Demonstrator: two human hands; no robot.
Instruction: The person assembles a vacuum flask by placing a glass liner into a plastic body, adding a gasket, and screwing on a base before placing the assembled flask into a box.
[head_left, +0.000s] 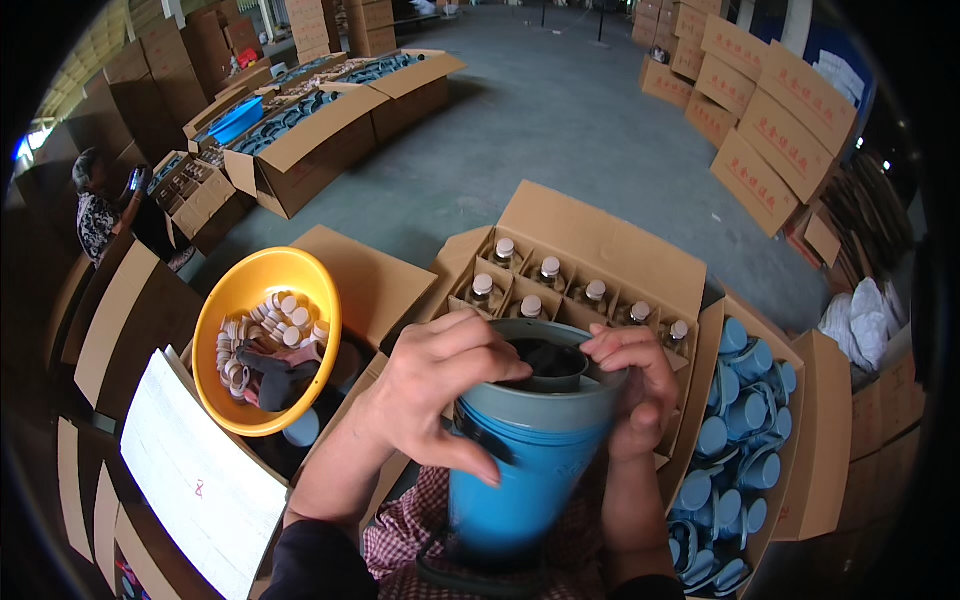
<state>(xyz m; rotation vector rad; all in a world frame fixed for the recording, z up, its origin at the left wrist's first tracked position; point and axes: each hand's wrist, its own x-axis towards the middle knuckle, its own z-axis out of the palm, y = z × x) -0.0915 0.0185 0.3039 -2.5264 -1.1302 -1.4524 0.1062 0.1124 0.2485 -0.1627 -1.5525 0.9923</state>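
Note:
A tall blue bucket-like vessel (520, 470) with a grey-blue rim stands upright in front of my body, its lower part blurred. My left hand (435, 385) grips it from the left, fingers bent over the rim into the opening and thumb stretched down the outer wall. On the other side, my right hand (640, 385) curls its fingers over the rim. Inside the opening sits a dark ring-shaped part (550, 365), partly covered by my left fingertips. Just beyond my hands, several capped clear bottles (550, 270) stand in a divided cardboard box (600, 225).
A yellow basin (208, 370) at left holds pale round caps and dark cloth-like items. Beside it lies a white sheet (195, 480). An open carton (825, 440) of blue plastic parts stands at right. Stacked cartons (790, 130) flank the floor; a person (110, 210) sits far left.

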